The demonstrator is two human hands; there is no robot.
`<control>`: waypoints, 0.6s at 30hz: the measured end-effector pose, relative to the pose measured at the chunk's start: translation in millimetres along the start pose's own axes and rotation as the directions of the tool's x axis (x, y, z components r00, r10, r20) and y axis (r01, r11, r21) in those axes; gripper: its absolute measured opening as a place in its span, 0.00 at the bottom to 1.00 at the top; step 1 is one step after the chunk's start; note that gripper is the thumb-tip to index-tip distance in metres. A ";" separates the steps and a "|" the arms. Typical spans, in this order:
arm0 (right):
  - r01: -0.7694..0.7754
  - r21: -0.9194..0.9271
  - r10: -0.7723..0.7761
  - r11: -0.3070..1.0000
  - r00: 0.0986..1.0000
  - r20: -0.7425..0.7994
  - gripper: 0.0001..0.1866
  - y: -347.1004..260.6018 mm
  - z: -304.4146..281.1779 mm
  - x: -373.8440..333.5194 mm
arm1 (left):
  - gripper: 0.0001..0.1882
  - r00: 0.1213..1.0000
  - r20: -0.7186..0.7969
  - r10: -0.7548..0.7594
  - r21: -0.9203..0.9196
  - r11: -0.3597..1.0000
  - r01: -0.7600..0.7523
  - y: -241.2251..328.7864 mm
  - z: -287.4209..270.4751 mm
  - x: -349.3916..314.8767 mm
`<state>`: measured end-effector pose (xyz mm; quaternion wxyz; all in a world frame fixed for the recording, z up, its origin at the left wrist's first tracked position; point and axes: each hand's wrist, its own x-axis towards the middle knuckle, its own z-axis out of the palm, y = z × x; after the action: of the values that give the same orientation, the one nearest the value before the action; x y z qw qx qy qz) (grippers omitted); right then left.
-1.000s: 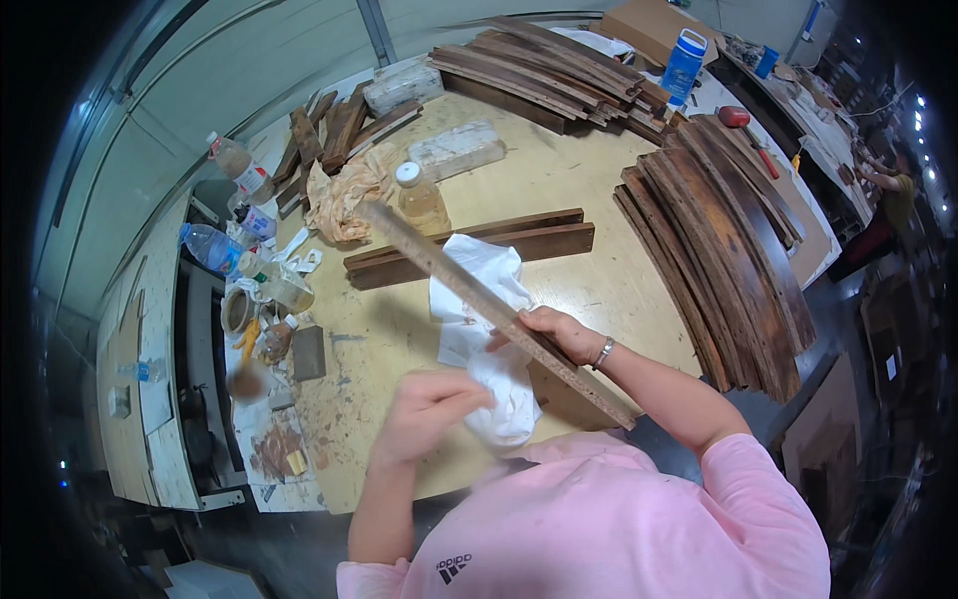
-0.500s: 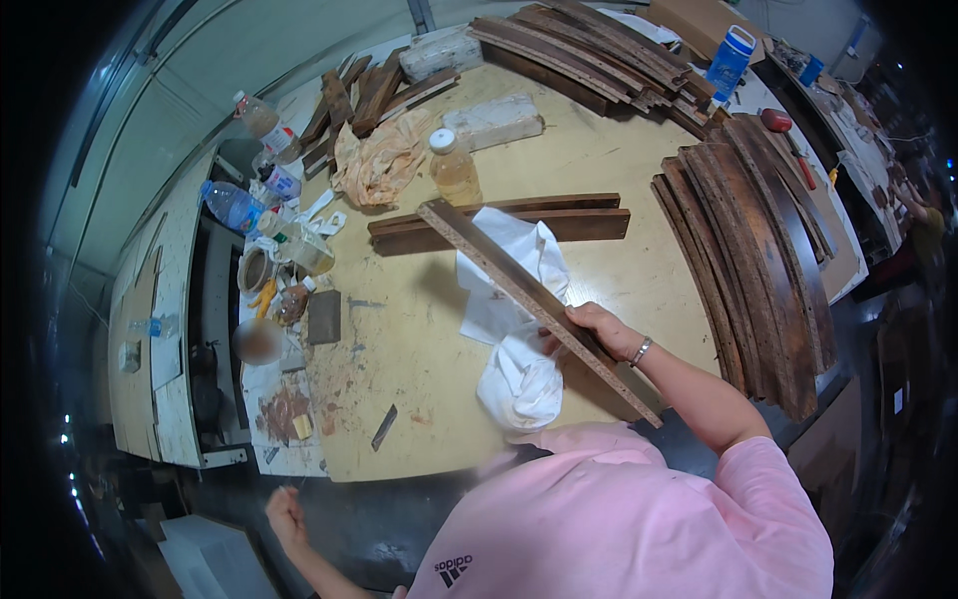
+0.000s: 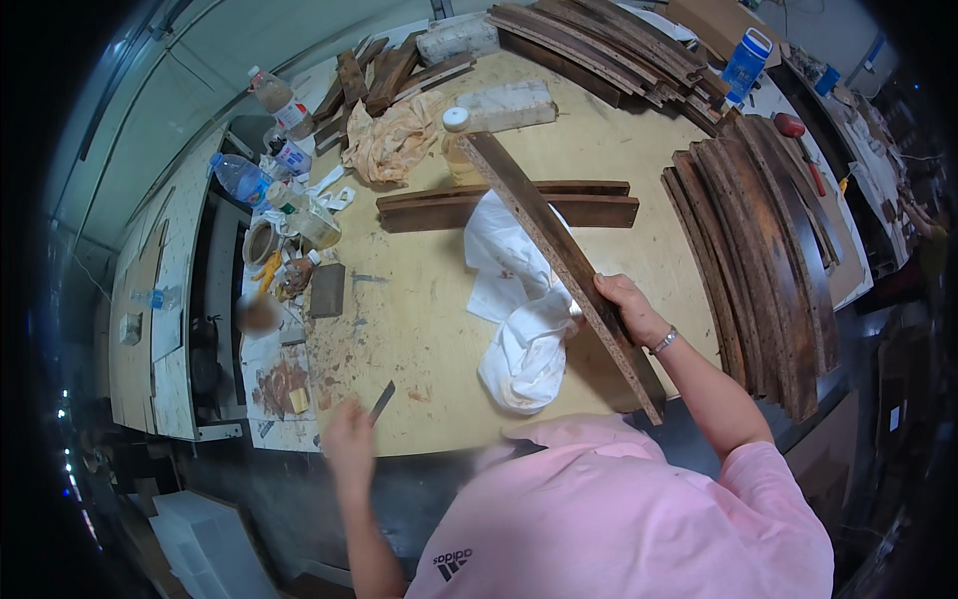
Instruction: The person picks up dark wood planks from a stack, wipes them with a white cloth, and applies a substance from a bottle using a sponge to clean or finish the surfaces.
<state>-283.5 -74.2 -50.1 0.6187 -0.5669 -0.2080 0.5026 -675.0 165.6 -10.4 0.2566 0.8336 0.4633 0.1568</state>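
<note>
My right hand (image 3: 631, 307) is wrapped round a long dark brown wooden board (image 3: 559, 250), held slantwise above the table with its far end up and left. Under the board lies a crumpled white cloth (image 3: 524, 349). My left hand (image 3: 349, 431) is over the table's near left edge, its fingers smeared by motion. Beside it is a small dark flat strip (image 3: 382, 402). Two more wooden boards (image 3: 429, 215) lie together across the middle of the table, just behind the cloth.
Curved dark boards are stacked on the right (image 3: 748, 260) and at the back (image 3: 609, 50). A capped bottle (image 3: 457, 150), a peach-coloured rag (image 3: 389, 140) and a pale block (image 3: 509, 105) stand far off. Bottles (image 3: 239, 180) and a grey block (image 3: 326, 291) line the left side.
My left hand has come up and right, from beside the table to its near left edge. The board in my right hand has swung steeper, its far end higher and further right.
</note>
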 end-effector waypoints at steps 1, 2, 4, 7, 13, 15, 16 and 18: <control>-0.034 0.052 0.036 0.998 0.999 -0.040 0.25 -12.6 9.6 -8.1 | 0.21 0.973 0.037 0.226 -0.177 0.960 -0.216 23.0 28.8 6.1; -0.022 0.037 0.024 0.999 0.998 -0.062 0.24 -10.0 10.5 -9.3 | 0.26 0.879 0.157 0.450 -0.101 0.893 -0.439 51.9 48.5 15.0; 0.008 0.021 -0.006 1.000 0.994 -0.110 0.23 -6.1 8.0 -14.9 | 0.34 0.758 0.264 0.596 0.001 0.786 -0.618 126.3 79.6 14.9; -0.002 0.052 0.011 0.999 0.985 -0.172 0.21 -12.9 10.2 -32.2 | 0.33 0.658 0.350 0.667 0.011 0.699 -0.715 165.4 118.7 7.3; 0.242 0.105 -0.186 0.965 0.907 -0.377 0.23 -40.4 8.3 -44.7 | 0.24 0.634 0.441 0.635 -0.396 0.772 -0.498 123.1 161.1 62.0; 0.224 0.164 -0.165 0.961 0.936 -0.311 0.29 -46.5 3.5 -40.6 | 0.25 0.712 0.367 0.598 -0.549 0.758 -0.353 159.5 140.4 82.2; 0.214 0.190 -0.156 0.958 0.948 -0.279 0.32 -48.5 -1.6 -39.7 | 0.26 0.747 0.296 0.595 -0.605 0.722 -0.335 189.3 126.1 94.1; 0.184 0.344 -0.187 0.921 0.982 -0.026 0.36 -53.3 -5.3 -35.4 | 0.27 0.745 0.159 0.648 -0.773 0.551 -0.314 243.0 108.4 106.5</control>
<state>-273.0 -99.3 8.0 0.7523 -0.4257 -0.1718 0.4725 -397.1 119.1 42.6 0.5936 0.7783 0.0443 0.1998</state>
